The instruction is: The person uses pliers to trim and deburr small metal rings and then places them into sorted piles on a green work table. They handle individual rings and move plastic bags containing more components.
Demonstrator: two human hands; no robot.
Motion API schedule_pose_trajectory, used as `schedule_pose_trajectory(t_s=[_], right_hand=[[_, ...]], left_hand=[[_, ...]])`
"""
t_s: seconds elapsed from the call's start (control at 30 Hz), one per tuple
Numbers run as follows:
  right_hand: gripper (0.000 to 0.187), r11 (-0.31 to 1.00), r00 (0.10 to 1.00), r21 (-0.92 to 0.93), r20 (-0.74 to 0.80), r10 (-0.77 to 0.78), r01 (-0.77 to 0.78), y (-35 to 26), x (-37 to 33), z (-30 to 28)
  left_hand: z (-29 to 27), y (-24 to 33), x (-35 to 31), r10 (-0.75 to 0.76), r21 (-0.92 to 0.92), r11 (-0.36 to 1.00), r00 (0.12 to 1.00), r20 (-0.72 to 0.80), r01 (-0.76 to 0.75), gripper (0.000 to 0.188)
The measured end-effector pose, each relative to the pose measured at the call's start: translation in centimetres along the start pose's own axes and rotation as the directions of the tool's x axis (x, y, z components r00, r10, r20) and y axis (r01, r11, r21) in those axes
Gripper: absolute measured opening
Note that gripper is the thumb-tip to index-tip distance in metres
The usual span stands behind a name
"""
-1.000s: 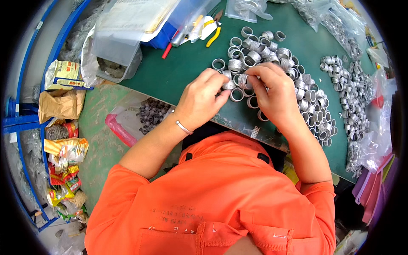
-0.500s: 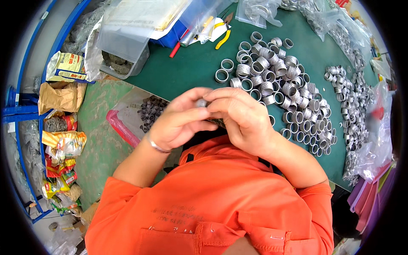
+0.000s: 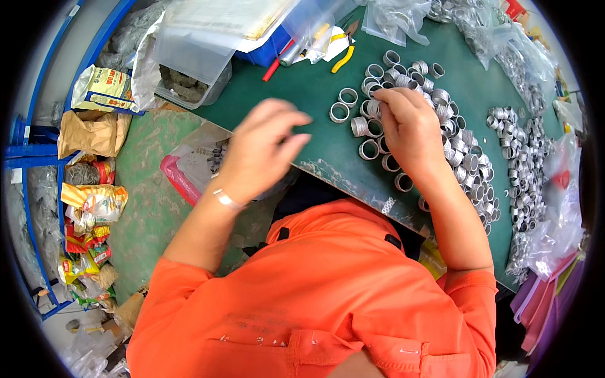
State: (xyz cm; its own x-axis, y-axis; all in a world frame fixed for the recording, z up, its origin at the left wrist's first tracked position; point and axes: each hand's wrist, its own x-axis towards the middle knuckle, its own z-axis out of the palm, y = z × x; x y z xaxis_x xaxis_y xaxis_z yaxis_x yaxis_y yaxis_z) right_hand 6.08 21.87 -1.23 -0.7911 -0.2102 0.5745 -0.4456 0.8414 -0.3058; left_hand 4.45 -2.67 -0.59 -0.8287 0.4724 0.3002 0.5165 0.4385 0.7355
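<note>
My left hand [image 3: 266, 151] is in the air by the near left edge of the green table, blurred, thumb and fingers apart with nothing visible between them. My right hand [image 3: 411, 129] reaches into a pile of short grey metal rings [image 3: 465, 162], palm down. Its thumb and forefinger close on a metal ring [image 3: 374, 109] at the pile's left side; the other fingers are partly hidden. Two loose rings [image 3: 343, 104] lie left of that hand. A bag with a pink edge [image 3: 178, 181] and small dark parts sits below the table, partly behind my left forearm.
A second heap of rings [image 3: 520, 157] lies at the right, by clear plastic bags [image 3: 558, 220]. Yellow-handled pliers [image 3: 343, 58], a red pen [image 3: 271, 69] and a clear plastic bin [image 3: 214, 88] are at the back left. Blue shelving [image 3: 31, 151] with packages stands at the far left.
My hands have parted from each other near the table edge, where they held a small grey piece. The right one has gone to the ring pile; the left has moved slightly left.
</note>
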Motion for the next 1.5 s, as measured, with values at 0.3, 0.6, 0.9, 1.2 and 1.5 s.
schedule_pose_trajectory(t_s=[0.3, 0.6, 0.9, 1.2, 1.5], right_hand=[[0.023, 0.709, 0.929, 0.659, -0.04, 0.368, -0.252, -2.0, -1.0, -1.5], [0.017, 0.987, 0.998, 0.145, 0.022, 0.061, -0.063, -3.4, 1.0, 0.2], [0.013, 0.986, 0.984, -0.167, 0.176, 0.013, 0.017, -3.4, 0.0, 0.6], [0.016, 0.48, 0.701, 0.523, 0.405, 0.587, -0.704, -2.7, -0.3, -3.1], [0.022, 0.35, 0.834, 0.838, 0.203, 0.513, -0.419, -3.0, -0.6, -1.6]], left_hand=[[4.1, -0.9, 1.9, -0.203, -0.884, 0.113, 0.882, 0.426, 0.453, 0.019], [-5.0, -3.6, -4.1, -0.412, -0.72, 0.36, 0.793, 0.448, 0.594, 0.011], [-7.0, -4.8, -3.4, -0.49, 0.044, 0.872, 0.869, 0.072, 0.488, 0.008], [5.4, -2.8, 6.1, 0.301, 0.176, 0.938, 0.953, 0.018, -0.3, 0.015], [3.1, -1.9, 4.0, -0.056, -0.833, -0.017, 0.832, 0.552, 0.552, 0.031]])
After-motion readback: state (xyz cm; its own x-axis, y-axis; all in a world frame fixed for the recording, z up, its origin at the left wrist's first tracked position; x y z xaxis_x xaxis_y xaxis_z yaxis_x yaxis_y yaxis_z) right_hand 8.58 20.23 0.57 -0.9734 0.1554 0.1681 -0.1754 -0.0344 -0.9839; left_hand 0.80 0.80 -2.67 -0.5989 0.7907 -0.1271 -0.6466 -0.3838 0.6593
